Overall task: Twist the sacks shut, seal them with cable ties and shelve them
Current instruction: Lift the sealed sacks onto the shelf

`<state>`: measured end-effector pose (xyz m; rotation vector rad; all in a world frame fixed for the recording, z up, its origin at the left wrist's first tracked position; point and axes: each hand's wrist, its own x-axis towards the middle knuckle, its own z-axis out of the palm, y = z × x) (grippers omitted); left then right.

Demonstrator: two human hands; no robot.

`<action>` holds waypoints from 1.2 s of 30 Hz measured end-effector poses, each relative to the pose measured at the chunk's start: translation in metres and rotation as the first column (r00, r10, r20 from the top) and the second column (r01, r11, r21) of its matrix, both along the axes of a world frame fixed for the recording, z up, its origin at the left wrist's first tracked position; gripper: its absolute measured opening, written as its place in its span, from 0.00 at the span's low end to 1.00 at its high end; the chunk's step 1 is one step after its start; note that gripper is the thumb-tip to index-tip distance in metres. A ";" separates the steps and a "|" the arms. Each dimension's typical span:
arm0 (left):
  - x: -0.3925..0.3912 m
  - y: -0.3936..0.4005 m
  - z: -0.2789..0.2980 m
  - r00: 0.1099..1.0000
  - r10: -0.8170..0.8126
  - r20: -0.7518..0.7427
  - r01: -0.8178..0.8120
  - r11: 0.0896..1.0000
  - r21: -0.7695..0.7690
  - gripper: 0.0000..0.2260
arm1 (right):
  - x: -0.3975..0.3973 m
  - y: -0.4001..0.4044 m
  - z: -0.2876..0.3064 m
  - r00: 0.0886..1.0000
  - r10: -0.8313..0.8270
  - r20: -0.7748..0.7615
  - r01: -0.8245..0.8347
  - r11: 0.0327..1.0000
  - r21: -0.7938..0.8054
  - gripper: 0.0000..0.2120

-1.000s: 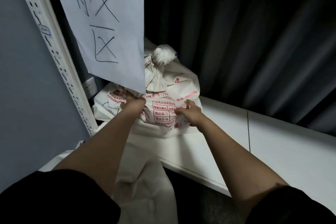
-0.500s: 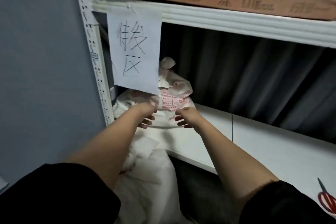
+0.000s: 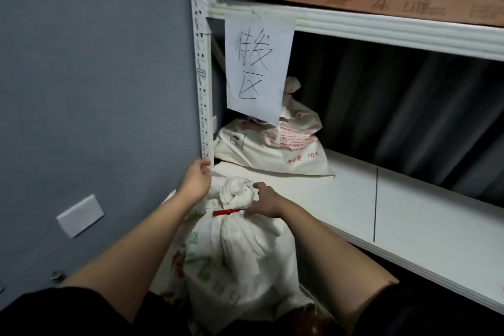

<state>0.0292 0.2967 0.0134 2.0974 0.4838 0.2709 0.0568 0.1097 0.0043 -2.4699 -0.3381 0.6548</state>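
Down in front of the shelf (image 3: 354, 199) stands a tied sack (image 3: 240, 259), red cable tie (image 3: 227, 212) round its twisted neck, the right hand (image 3: 266, 203) clamped on that neck, the left hand (image 3: 195, 180) curled beside it, its grip unclear, another sealed sack (image 3: 272, 144) lying shelved beneath a paper sign (image 3: 257, 63)

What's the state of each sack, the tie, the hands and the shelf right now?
Near sack: upright below the shelf edge, neck twisted shut, not shelved.
Red cable tie: cinched round the near sack's neck.
Far sack: on the shelf, neck tied shut.
Left hand: at the near sack's top; grip not clear.
Right hand: on the near sack's neck by the tie.
Shelf: bare to the right of the far sack.
Paper sign: hanging from the upper shelf.
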 end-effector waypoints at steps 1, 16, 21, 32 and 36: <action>-0.007 0.008 -0.012 0.994 -0.039 -0.100 0.043 0.998 0.041 0.19 | -0.001 0.003 -0.006 1.000 -0.001 0.023 0.002 0.999 -0.040 0.43; -0.040 0.029 -0.132 0.776 -0.201 -0.598 0.398 0.891 0.216 0.42 | -0.007 0.027 -0.090 0.993 -0.008 0.117 0.016 0.998 -0.066 0.38; -0.048 0.023 -0.104 0.978 -0.179 -0.105 0.173 0.982 -0.071 0.28 | -0.012 0.028 -0.053 0.955 -0.188 0.228 0.126 0.957 0.261 0.31; -0.058 0.059 -0.096 0.940 0.265 -0.216 -0.341 0.762 -0.550 0.24 | -0.054 0.010 0.033 0.790 -0.395 0.469 0.069 0.817 0.573 0.18; -0.053 0.061 -0.124 0.910 0.100 -0.403 -0.310 0.809 -0.499 0.37 | -0.062 -0.001 0.077 0.742 -0.515 0.429 0.045 0.677 0.735 0.18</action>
